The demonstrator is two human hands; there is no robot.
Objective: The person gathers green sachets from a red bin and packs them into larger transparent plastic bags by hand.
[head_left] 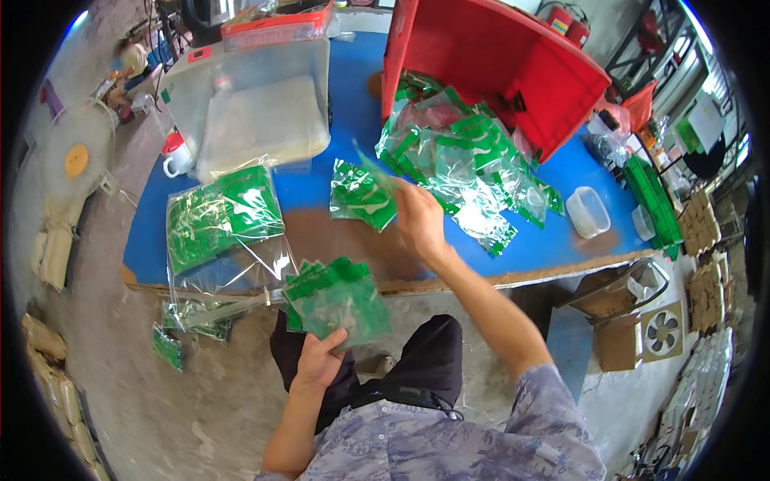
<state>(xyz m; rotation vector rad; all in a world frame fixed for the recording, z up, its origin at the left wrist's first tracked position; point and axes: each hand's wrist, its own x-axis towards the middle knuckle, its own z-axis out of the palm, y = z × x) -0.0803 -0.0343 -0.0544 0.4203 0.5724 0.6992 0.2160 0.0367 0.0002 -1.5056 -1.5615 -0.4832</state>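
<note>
Low in front of my lap, my left hand (322,358) grips a fanned stack of flat green and clear plastic packets (341,297), thumb on top. Over the blue table, my right hand (421,216) is closed on one green packet (375,170), seen nearly edge-on and a little blurred. Just beneath it a few more green packets (353,192) lie on the tabletop. To the right, a loose heap of shiny green packets (473,160) spills from a tipped red bin (501,60). At left rests a large clear bag (224,216) filled with green packets.
Behind the bag stand a translucent plastic box (309,104) and a white mug (178,160). A small clear tub (588,212) sits on the right of the blue table (353,56). Several packets (167,345) are on the floor, left. A fan (76,156) stands farther left.
</note>
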